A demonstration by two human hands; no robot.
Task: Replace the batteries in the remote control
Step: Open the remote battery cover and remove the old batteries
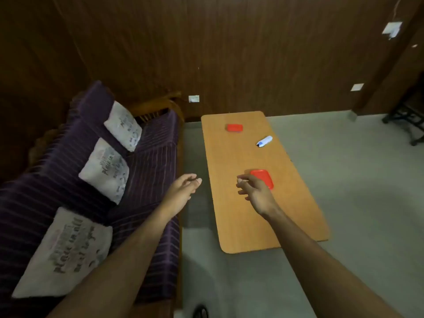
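Right hand (pixel 257 191) fingers (pixel 243 180) empty, remote control (pixel 264 141) well beyond, untouched.

Two arms reach in from the bottom edge of the view, both bare from as far up as the picture shows down to the fingers. No sleeve, cuff, watch, band or ring shows on either. The left hand (pixel 183 191) and the right hand (pixel 257 191) wear no gloves. The forearms look slim and long, stretched by the wide lens. Fingernails are short, as far as the blur allows.
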